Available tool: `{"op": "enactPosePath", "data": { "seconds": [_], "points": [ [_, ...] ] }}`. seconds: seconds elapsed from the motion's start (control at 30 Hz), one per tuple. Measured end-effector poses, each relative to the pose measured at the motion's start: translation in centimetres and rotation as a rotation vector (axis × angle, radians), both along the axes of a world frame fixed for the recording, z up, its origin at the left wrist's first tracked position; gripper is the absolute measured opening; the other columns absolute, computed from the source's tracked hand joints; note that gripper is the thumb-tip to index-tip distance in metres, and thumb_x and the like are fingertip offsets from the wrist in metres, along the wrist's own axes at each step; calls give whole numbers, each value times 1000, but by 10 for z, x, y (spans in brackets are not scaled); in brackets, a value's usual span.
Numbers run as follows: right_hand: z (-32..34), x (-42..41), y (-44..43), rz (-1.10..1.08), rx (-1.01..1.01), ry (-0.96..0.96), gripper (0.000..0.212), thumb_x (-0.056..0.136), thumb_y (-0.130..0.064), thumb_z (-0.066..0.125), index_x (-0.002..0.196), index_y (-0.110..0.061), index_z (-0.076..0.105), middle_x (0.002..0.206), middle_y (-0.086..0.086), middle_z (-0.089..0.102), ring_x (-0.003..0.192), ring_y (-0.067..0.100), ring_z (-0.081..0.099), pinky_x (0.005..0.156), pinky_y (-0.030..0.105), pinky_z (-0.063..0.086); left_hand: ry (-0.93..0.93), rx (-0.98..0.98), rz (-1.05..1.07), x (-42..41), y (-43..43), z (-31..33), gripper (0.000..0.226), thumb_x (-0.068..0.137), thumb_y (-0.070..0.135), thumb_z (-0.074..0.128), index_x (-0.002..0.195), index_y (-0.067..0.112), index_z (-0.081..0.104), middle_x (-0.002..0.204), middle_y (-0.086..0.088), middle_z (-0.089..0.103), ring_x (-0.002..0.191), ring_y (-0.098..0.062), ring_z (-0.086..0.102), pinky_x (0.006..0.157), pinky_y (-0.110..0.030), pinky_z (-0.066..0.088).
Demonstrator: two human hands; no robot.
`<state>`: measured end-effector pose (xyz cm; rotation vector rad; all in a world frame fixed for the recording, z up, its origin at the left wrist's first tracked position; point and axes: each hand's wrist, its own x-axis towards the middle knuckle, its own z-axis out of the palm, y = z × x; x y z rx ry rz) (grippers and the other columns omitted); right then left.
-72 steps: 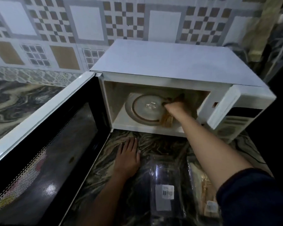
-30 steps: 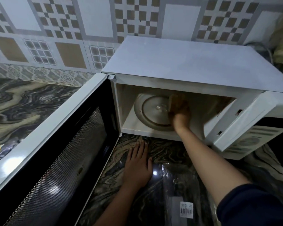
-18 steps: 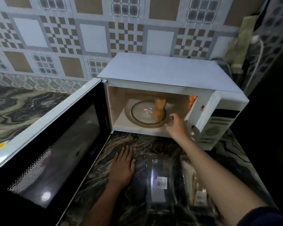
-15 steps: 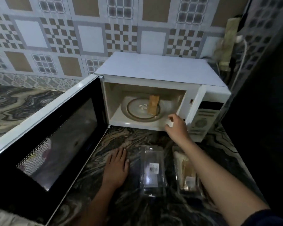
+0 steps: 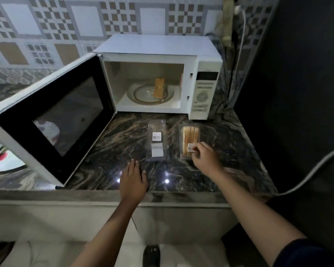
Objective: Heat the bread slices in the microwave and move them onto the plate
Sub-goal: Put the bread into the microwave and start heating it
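The white microwave [image 5: 162, 47] stands with its door [image 5: 52, 120] swung wide to the left. One bread slice [image 5: 159, 90] lies on the right part of the glass turntable [image 5: 143, 96]. A clear pack of bread slices [image 5: 189, 135] lies on the counter in front of the microwave. My right hand [image 5: 204, 158] is at the pack's near end, fingers curled and pinching it by the label. My left hand [image 5: 133, 178] lies flat on the counter near its front edge. A colourful plate [image 5: 2, 160] shows at the far left, partly hidden behind the door.
A clear plastic cover with a barcode sticker [image 5: 156, 141] lies left of the bread pack. The dark marbled counter [image 5: 114, 151] ends at a front edge by my left hand. A dark wall and a cable [image 5: 307, 176] close off the right side.
My right hand left the slice on the turntable, pulled out of the microwave and came down to the bread pack. The view has backed away; my left hand stayed on the counter.
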<state>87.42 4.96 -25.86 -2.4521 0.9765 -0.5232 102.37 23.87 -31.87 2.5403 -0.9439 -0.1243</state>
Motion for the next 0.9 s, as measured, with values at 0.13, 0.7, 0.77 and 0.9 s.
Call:
{"op": "enactPosePath", "data": {
  "seconds": [0.13, 0.7, 0.77, 0.9],
  "points": [
    [-8, -6, 5, 9, 51, 140, 26, 90, -13, 50, 113, -8, 58, 117, 5, 51, 109, 21, 49, 87, 31, 44, 24, -88, 53, -22, 1, 4, 44, 95, 27, 45, 133, 4, 47, 144, -12, 41, 131, -30, 35, 108, -37, 29],
    [-8, -19, 1, 85, 104, 139, 13, 90, -10, 54, 88, -5, 66, 96, 8, 56, 91, 23, 55, 81, 34, 47, 849, -416, 23, -74, -87, 29, 29, 81, 13, 70, 107, 4, 60, 94, -7, 68, 93, -22, 65, 90, -39, 53],
    [-5, -19, 0, 92, 111, 178, 12, 90, -10, 54, 88, -5, 65, 97, 9, 57, 91, 24, 55, 79, 32, 45, 869, -433, 44, -75, -91, 27, 25, 80, 11, 72, 100, 7, 59, 89, -9, 67, 91, -25, 66, 87, -40, 53],
    [1, -13, -4, 90, 139, 268, 11, 90, -11, 54, 87, -9, 64, 99, 7, 58, 91, 23, 55, 77, 31, 43, 954, -512, 104, -76, -94, 25, 15, 78, 4, 72, 88, 10, 64, 79, -7, 67, 82, -25, 65, 82, -40, 53]
  ]
}}
